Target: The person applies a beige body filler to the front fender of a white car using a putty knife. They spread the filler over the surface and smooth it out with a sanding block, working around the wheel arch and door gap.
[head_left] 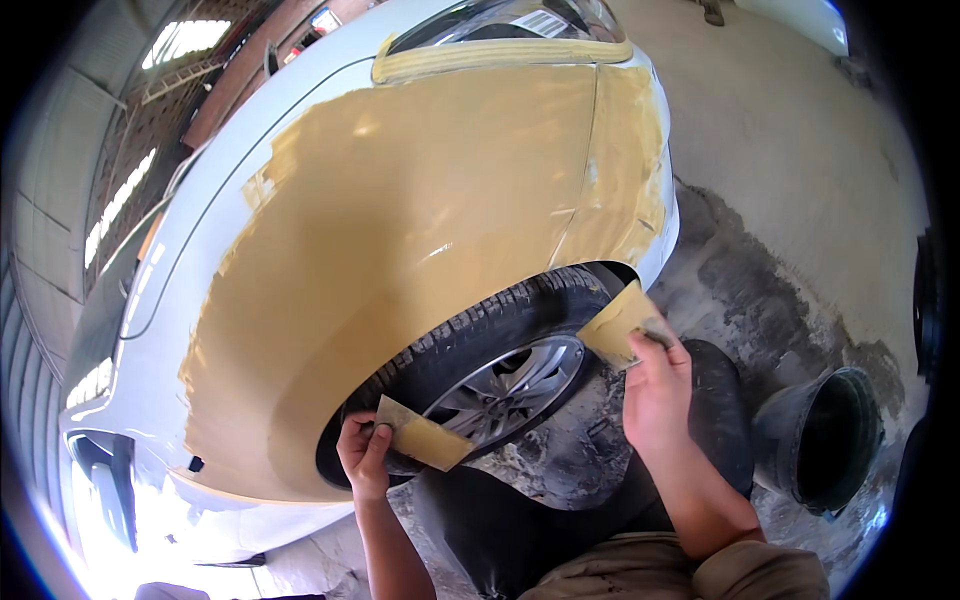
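My left hand (365, 455) grips a flat spreader (425, 432) smeared with yellow filler, held low in front of the wheel. My right hand (655, 395) pinches a second flat spreader (615, 320), also yellow-coated, raised beside the wheel arch. The white car's side panel (420, 180) is broadly covered in smooth tan-yellow filler, with rougher, patchy edges at left and right. Below it is the black tyre (520, 300) with a silver alloy rim (545, 365). Masking tape (500, 55) borders the lamp (515, 22) at the top.
A dark bucket (815, 440) stands on the stained concrete floor (780, 120) at right. My bent legs (480, 520) are under my arms. The car's white body (150, 290) extends along the left, below a shed roof (60, 150) with bright openings.
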A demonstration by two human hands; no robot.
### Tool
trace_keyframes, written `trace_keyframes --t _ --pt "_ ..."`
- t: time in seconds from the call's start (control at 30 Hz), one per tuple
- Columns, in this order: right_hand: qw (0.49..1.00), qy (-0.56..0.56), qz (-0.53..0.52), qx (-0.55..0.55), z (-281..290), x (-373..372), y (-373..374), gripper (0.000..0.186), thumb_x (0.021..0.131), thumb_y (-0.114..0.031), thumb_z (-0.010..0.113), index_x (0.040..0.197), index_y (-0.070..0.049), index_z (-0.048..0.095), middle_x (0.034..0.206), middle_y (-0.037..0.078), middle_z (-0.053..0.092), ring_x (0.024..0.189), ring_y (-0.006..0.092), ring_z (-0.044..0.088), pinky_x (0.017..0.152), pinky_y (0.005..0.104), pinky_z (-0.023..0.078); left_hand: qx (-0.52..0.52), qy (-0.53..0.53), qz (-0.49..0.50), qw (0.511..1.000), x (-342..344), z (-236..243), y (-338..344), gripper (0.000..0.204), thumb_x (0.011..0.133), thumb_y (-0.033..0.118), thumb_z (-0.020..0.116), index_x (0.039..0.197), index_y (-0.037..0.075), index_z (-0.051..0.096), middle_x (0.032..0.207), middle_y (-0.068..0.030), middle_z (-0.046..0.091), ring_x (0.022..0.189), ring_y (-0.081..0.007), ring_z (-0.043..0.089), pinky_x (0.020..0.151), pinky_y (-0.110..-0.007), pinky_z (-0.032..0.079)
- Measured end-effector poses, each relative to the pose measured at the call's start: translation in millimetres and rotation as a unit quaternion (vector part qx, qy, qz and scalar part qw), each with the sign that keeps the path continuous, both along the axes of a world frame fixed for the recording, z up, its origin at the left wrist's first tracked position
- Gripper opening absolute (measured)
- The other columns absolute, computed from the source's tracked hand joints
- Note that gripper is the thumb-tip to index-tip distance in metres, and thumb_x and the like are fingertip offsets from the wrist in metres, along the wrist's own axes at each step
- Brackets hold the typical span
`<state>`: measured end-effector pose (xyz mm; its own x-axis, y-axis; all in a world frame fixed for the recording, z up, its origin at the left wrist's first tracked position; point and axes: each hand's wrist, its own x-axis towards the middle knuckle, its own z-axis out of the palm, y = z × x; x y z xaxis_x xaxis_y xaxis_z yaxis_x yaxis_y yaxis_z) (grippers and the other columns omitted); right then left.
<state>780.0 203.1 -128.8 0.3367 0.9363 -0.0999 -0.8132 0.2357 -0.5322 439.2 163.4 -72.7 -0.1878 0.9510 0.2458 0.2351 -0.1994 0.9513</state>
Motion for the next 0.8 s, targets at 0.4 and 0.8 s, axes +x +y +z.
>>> trace_keyframes --t 0.4,0.8 --pt "0.941 0.143 0.215 0.220 39.4 -2.4 -45.3 0.047 0.095 -0.010 0.048 0.141 0.000 0.044 0.138 0.016 0.054 0.133 0.0361 0.046 0.115 0.0533 0.028 0.042 -0.285 -0.001 0.958 132.9 2.1 -41.0 0.021 0.095 0.002 0.057 0.114 -0.001 0.049 0.103 -0.0145 0.067 0.094 -0.0185 0.065 0.089 -0.032 0.050" --pt "0.787 -0.501 0.279 0.227 26.8 9.5 -37.7 0.036 0.092 0.005 0.053 0.126 0.000 0.063 0.129 0.021 0.062 0.124 0.0299 0.058 0.106 0.0354 0.042 0.173 -0.251 0.085 0.949 97.4 25.8 -58.1 0.015 0.100 0.007 0.051 0.114 0.002 0.049 0.107 -0.0133 0.064 0.092 -0.0183 0.065 0.082 -0.032 0.055"
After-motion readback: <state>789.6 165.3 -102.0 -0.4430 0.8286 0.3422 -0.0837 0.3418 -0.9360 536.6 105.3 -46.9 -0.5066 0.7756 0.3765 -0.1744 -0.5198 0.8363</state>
